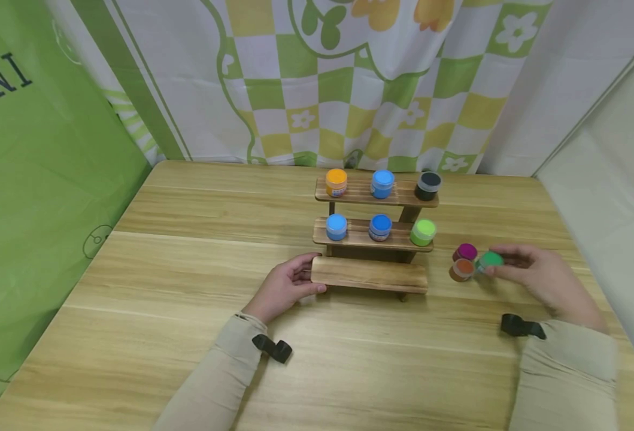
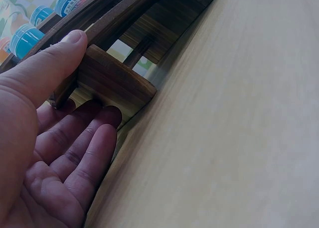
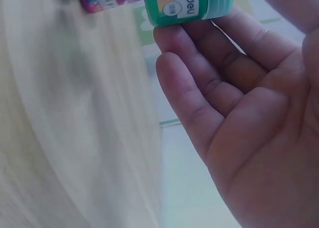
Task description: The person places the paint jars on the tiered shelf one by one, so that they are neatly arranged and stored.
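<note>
A three-step wooden display stand (image 1: 367, 274) sits on the table. My left hand (image 1: 281, 286) holds the left end of its bare lowest step, the thumb (image 2: 75, 43) along the edge and the other fingers bent in below. At the right, my right hand (image 1: 548, 278) grips a small green paint jar (image 1: 490, 260) between thumb and fingers. A label shows on the jar's side in the right wrist view. Right beside it stand a purple paint jar (image 1: 466, 252) and a brown-orange paint jar (image 1: 462, 270).
The top step carries an orange jar (image 1: 336, 182), a light blue jar (image 1: 382, 184) and a black jar (image 1: 428, 186). Two blue jars and a lime green jar (image 1: 423, 232) stand on the middle step. A patterned curtain (image 1: 338, 84) hangs behind the wooden table (image 1: 187, 239).
</note>
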Tool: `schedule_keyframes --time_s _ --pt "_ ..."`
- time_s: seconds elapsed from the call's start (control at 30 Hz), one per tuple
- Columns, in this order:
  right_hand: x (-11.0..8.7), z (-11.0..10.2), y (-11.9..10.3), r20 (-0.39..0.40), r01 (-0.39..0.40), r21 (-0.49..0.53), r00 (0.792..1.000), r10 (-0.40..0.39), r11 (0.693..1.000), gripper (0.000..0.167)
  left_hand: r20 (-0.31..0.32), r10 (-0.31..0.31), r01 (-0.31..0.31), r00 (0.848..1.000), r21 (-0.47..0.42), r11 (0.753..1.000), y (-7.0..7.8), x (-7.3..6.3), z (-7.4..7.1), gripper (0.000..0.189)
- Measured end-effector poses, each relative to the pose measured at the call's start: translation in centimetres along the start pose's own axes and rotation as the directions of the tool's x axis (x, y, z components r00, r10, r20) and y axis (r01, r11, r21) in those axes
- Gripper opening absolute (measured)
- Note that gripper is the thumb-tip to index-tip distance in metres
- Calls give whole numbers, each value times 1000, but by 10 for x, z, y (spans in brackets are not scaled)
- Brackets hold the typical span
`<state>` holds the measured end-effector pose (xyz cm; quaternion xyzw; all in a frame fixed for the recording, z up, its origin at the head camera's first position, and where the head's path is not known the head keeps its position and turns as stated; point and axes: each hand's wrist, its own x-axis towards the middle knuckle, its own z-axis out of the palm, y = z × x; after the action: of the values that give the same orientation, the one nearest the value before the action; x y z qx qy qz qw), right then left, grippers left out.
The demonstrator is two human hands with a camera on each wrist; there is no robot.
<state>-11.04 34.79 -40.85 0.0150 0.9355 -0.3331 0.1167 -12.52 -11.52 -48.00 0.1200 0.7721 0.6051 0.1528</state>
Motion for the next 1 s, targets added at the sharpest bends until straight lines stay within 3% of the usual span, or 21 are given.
schedule_keyframes --time_s 0.33,0.7,1.0 --pt "-6 -4 -11 -49 35 34 998 -33 999 61 -1 -4 4 1000 3 1000 0 0 0 72" --pt "-11 -6 -29 -11 34 23 999 -34 999 65 -1 3 -3 1000 1 1000 -1 0 0 72" --pt "-18 -8 -39 -49 91 66 995 -88 994 55 -2 -1 1 1000 1 1000 -1 0 0 72"
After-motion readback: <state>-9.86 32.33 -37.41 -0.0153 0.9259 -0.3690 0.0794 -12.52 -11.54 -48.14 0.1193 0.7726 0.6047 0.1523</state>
